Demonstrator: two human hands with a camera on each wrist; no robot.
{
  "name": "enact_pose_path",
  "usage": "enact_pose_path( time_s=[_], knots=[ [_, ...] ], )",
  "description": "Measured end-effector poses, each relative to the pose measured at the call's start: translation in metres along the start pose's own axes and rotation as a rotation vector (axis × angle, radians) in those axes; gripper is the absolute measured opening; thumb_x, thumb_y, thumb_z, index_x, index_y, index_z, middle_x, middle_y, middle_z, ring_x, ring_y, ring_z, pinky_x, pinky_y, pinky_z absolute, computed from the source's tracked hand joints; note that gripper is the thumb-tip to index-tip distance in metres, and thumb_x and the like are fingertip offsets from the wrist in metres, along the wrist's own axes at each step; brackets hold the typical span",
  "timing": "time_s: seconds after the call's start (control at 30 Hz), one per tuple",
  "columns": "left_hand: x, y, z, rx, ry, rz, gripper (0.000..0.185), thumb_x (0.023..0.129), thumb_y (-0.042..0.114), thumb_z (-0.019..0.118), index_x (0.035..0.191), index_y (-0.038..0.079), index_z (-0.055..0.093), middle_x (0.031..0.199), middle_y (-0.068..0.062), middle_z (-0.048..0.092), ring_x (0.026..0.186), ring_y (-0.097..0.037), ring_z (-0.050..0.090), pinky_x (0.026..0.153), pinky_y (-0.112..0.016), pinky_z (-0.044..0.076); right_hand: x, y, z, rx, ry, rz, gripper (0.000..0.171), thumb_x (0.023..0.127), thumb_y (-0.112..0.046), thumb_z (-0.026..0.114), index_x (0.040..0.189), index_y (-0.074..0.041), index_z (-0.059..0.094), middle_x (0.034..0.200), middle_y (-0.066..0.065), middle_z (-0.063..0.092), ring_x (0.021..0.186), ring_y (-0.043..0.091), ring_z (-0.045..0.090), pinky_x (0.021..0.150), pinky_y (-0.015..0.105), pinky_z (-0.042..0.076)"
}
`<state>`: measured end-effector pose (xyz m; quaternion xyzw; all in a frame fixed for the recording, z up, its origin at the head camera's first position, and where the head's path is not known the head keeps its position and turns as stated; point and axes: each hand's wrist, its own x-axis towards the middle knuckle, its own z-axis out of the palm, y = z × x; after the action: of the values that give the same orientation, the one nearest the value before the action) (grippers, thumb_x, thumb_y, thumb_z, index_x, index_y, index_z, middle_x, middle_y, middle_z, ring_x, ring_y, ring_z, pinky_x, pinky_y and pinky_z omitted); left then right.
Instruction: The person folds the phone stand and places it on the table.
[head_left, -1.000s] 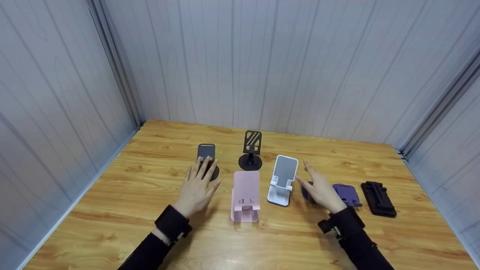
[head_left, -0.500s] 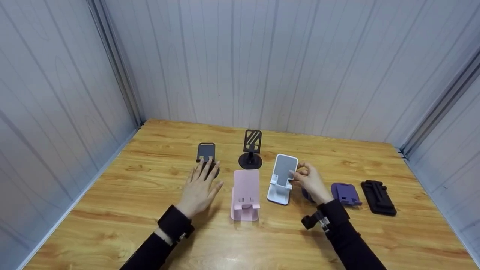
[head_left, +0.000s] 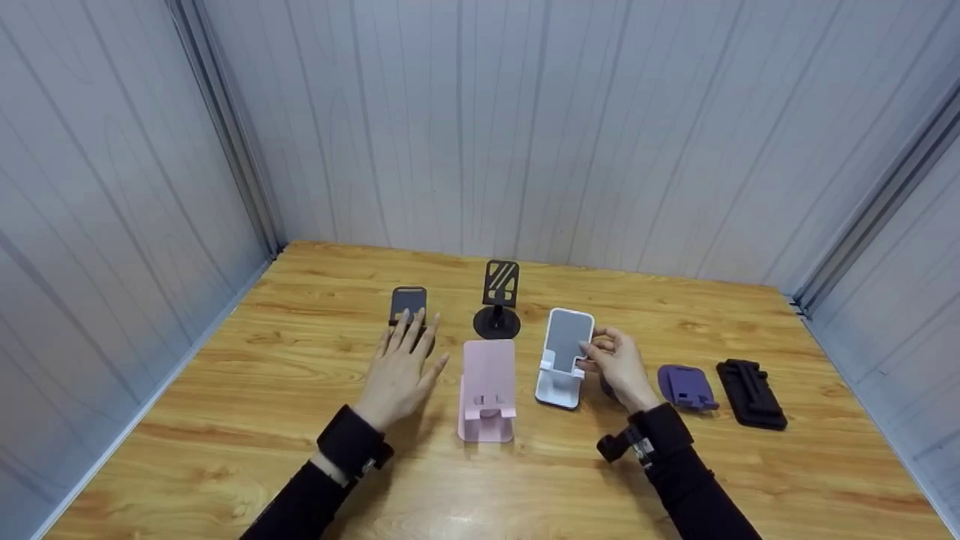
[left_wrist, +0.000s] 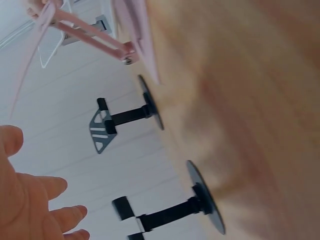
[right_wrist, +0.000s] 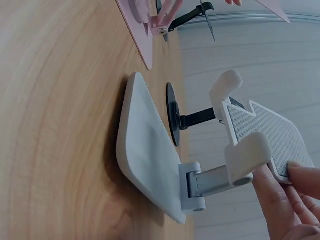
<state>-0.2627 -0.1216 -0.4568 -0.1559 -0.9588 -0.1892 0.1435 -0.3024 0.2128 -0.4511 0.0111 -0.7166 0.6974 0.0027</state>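
White plastic, the phone stand [head_left: 564, 360] is set upright at the table's [head_left: 225, 390] centre, its plate pinched at the right edge by the right hand [head_left: 619, 365]. At its 9 o'clock a pink stand [head_left: 487, 390] is found. At 10 o'clock the left hand [head_left: 397, 367] is held flat, fingers spread, over a dark stand [head_left: 409, 304]. At 3 o'clock a purple stand [head_left: 686, 386] lies folded.
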Motion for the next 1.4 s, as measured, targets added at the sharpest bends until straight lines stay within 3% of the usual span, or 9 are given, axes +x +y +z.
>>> enact_pose_path(
  time_s=[0.23, 0.43, 0.57, 0.8, 1.03, 1.23, 1.4],
  knots=[
    [0.011, 0.013, -0.011, -0.009, 0.025, -0.001, 0.065, 0.104, 0.044, 0.040, 0.159, 0.015, 0.020, 0.163, -0.018, 0.021, 0.152, -0.039, 0.015, 0.124, -0.057, 0.011, -0.006, -0.013, -0.012, 0.037, -0.031, -0.016, 0.021, 0.096, 0.009, 0.053, 0.115, 0.012, 0.046, 0.083, 0.000, 0.068, 0.073, 0.009, 0.068, 0.069, 0.021, 0.060],
    [0.024, 0.040, -0.018, -0.113, 0.061, 0.039, 0.064, 0.105, 0.043, 0.036, 0.159, 0.014, 0.016, 0.164, -0.014, 0.016, 0.154, -0.034, 0.010, 0.125, -0.055, 0.012, -0.014, -0.027, -0.019, 0.038, -0.035, -0.033, 0.014, 0.095, 0.008, 0.054, 0.108, 0.008, 0.048, 0.081, -0.001, 0.068, 0.076, 0.008, 0.068, 0.070, 0.022, 0.061],
    [0.030, 0.065, -0.020, -0.317, 0.061, 0.090, 0.062, 0.106, 0.038, 0.037, 0.158, 0.011, 0.018, 0.165, -0.010, 0.016, 0.154, -0.030, 0.011, 0.125, -0.050, 0.011, -0.020, -0.037, -0.021, 0.036, -0.040, -0.052, 0.013, 0.095, 0.008, 0.055, 0.107, 0.007, 0.049, 0.080, -0.002, 0.068, 0.075, 0.009, 0.069, 0.070, 0.023, 0.061],
    [0.035, 0.109, -0.013, -0.678, -0.030, 0.149, 0.060, 0.106, 0.036, 0.037, 0.158, 0.010, 0.019, 0.165, -0.008, 0.016, 0.154, -0.029, 0.013, 0.125, -0.053, 0.011, -0.028, -0.051, -0.023, 0.043, -0.039, -0.087, 0.012, 0.094, 0.008, 0.057, 0.103, 0.003, 0.052, 0.079, -0.003, 0.070, 0.076, 0.010, 0.070, 0.070, 0.026, 0.062],
    [0.044, 0.135, 0.009, -0.897, -0.167, 0.071, 0.058, 0.108, 0.034, 0.032, 0.158, 0.008, 0.019, 0.166, -0.009, 0.014, 0.154, -0.027, 0.011, 0.127, -0.045, 0.009, -0.033, -0.060, -0.023, 0.035, -0.030, -0.091, 0.012, 0.094, 0.007, 0.058, 0.102, 0.002, 0.051, 0.078, -0.003, 0.069, 0.073, 0.011, 0.070, 0.070, 0.027, 0.062],
    [0.049, 0.143, 0.030, -1.021, -0.222, -0.027, 0.058, 0.108, 0.032, 0.028, 0.158, 0.004, 0.015, 0.166, -0.014, 0.007, 0.154, -0.029, 0.005, 0.126, -0.047, 0.004, -0.035, -0.063, -0.024, 0.045, -0.033, -0.106, 0.011, 0.094, 0.008, 0.057, 0.100, 0.000, 0.054, 0.079, -0.003, 0.071, 0.073, 0.012, 0.071, 0.071, 0.028, 0.062],
    [0.047, 0.148, 0.043, -1.336, -0.301, -0.141, 0.060, 0.109, 0.027, 0.025, 0.158, 0.005, 0.000, 0.166, -0.018, -0.003, 0.153, -0.035, 0.005, 0.125, -0.052, 0.014, -0.037, -0.065, -0.024, 0.055, -0.039, -0.112, 0.013, 0.094, 0.009, 0.056, 0.100, -0.002, 0.054, 0.082, -0.003, 0.072, 0.076, 0.012, 0.072, 0.071, 0.029, 0.063]
  ],
)
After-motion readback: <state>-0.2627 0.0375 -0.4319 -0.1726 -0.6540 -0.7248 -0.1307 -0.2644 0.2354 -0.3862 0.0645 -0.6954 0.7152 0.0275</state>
